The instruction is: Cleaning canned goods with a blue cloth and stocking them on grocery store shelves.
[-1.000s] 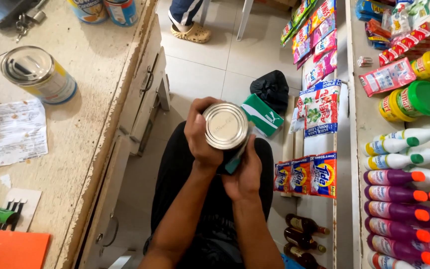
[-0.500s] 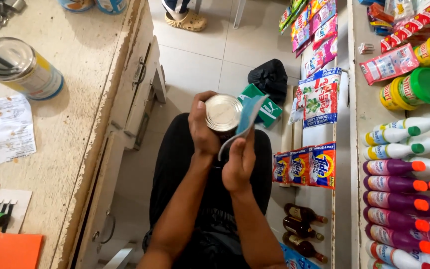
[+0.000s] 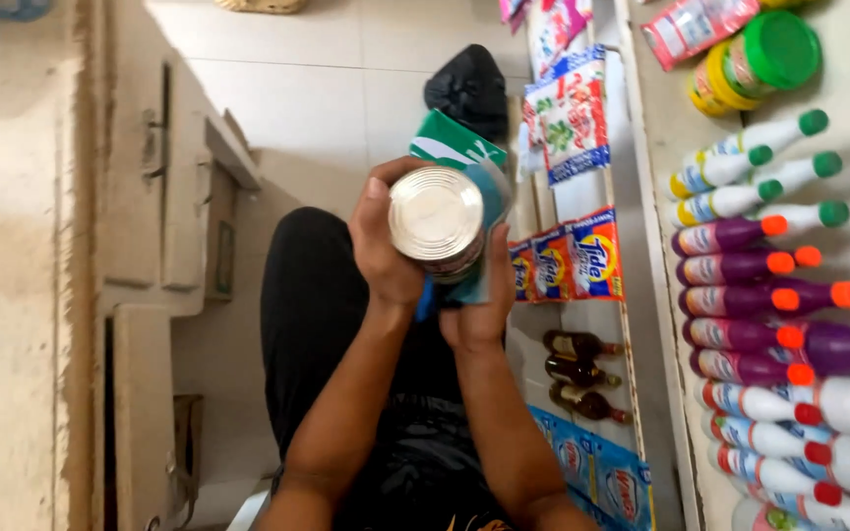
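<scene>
Fingers of the left hand (image 3: 383,251) clamp a round silver metal tin (image 3: 436,218); beside the tin, the right hand (image 3: 479,295) presses a blue cloth (image 3: 474,265) against it.

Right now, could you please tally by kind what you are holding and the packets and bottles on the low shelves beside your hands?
tin can, in the left hand: 1
blue cloth, in the right hand: 1
orange detergent packets: 3
dark glass bottles: 3
Total: 8
</scene>
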